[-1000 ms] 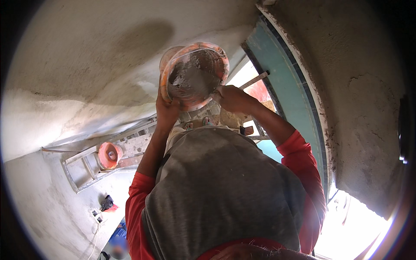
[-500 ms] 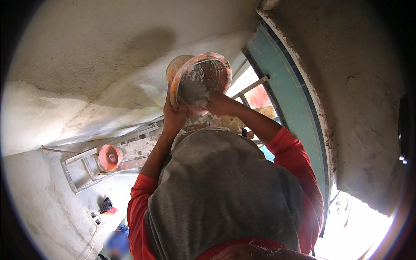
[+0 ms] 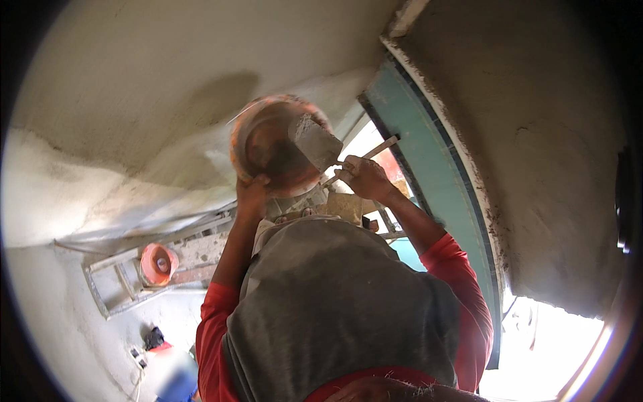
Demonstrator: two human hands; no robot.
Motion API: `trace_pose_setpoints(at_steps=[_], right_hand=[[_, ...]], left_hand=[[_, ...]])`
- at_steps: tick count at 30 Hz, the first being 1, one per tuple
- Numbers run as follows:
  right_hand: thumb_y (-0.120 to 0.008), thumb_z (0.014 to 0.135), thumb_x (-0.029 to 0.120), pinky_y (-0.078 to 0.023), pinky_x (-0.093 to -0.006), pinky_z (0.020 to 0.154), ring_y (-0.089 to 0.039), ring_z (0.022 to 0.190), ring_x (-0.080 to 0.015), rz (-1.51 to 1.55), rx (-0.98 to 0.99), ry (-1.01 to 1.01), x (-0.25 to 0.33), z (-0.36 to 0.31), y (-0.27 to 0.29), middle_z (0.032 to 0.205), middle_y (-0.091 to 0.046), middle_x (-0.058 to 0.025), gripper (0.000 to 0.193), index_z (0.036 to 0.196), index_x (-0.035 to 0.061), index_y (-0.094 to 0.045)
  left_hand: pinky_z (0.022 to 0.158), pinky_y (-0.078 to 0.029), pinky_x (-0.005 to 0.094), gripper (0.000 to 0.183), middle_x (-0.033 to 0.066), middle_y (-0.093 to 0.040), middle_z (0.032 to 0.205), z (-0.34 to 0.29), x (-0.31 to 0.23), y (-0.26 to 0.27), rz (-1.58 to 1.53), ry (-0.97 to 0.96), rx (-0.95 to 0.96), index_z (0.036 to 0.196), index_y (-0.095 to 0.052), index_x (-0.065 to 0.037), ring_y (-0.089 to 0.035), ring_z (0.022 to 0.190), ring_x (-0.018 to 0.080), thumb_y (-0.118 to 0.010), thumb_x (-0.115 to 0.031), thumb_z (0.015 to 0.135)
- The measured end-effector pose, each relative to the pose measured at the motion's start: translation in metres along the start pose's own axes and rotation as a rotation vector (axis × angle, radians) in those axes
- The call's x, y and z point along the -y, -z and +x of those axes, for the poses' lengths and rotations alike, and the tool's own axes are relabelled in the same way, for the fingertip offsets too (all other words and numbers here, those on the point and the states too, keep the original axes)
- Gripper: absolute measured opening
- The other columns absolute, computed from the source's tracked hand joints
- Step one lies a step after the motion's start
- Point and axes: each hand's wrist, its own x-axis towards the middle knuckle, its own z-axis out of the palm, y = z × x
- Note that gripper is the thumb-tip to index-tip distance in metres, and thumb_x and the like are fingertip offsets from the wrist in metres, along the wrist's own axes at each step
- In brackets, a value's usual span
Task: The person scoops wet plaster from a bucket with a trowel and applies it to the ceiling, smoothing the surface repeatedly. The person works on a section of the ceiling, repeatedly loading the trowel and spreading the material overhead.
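Observation:
My left hand grips the near left rim of an orange bucket, tilted so that its mouth faces me. Dark residue coats the inside, and the bucket is blurred by motion. In my right hand is a trowel, its fingers closed round the handle. Grey mortar lies on the blade, which crosses the bucket's right rim. How much mortar is inside the bucket cannot be made out.
A second orange bucket stands on a scaffold plank at lower left, beside a metal frame. The wall ahead is partly wet plaster. A teal door panel rises at the right. A black bag lies below left.
The bucket has swung left and tipped toward me. My right hand has drawn back to the right from the bucket, bringing the loaded trowel into view.

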Motion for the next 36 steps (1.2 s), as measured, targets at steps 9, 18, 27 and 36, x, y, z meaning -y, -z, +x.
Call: trace_pose_setpoints(at_steps=[9, 18, 27, 36], right_hand=[[-0.065, 0.099, 0.041, -0.057, -0.0485, 0.082, -0.069, 0.095, -0.0405, -0.255, -0.439, 0.142, 0.000, -0.047, 0.179, 0.099, -0.072, -0.0185, 0.034, 0.108, 0.0086, -0.070], [-0.070, 0.100, 0.030, -0.051, -0.0282, 0.060, -0.064, 0.071, -0.0124, 0.175, -0.415, 0.459, 0.027, -0.100, 0.347, 0.082, -0.068, -0.0037, 0.026, 0.097, 0.0048, -0.070], [-0.071, 0.099, 0.031, -0.048, -0.0288, 0.056, -0.055, 0.060, -0.0127, 0.484, -1.044, 0.108, -0.034, -0.039, 0.463, 0.077, -0.061, -0.0004, 0.034, 0.113, -0.0002, -0.068], [-0.060, 0.102, 0.043, -0.053, -0.0455, 0.090, -0.069, 0.107, -0.0399, 0.028, -1.013, -0.217, -0.063, -0.010, 0.364, 0.112, -0.072, -0.0231, 0.046, 0.120, 0.0016, -0.067]], left_hand=[[0.082, -0.055, 0.0359, 0.048, 0.0094, -0.065, 0.122, -0.002, 0.010, 0.067, 0.189, 0.031, -0.009, 0.134, -0.057, -0.001, -0.064, 0.102, 0.0212, -0.064, -0.004, 0.087], [0.073, -0.053, 0.0342, 0.044, 0.0095, -0.066, 0.114, -0.016, 0.046, 0.130, 0.213, 0.054, -0.157, 0.131, -0.058, -0.002, -0.064, 0.091, 0.0201, -0.065, -0.005, 0.088], [0.065, -0.050, 0.0324, 0.039, 0.0097, -0.066, 0.107, -0.020, 0.067, 0.159, 0.273, 0.025, -0.180, 0.128, -0.060, -0.003, -0.063, 0.081, 0.0191, -0.065, -0.007, 0.089], [0.056, -0.048, 0.0306, 0.035, 0.0099, -0.067, 0.100, 0.001, 0.091, 0.190, 0.447, -0.140, -0.054, 0.125, -0.061, -0.004, -0.062, 0.070, 0.0181, -0.065, -0.008, 0.090]])
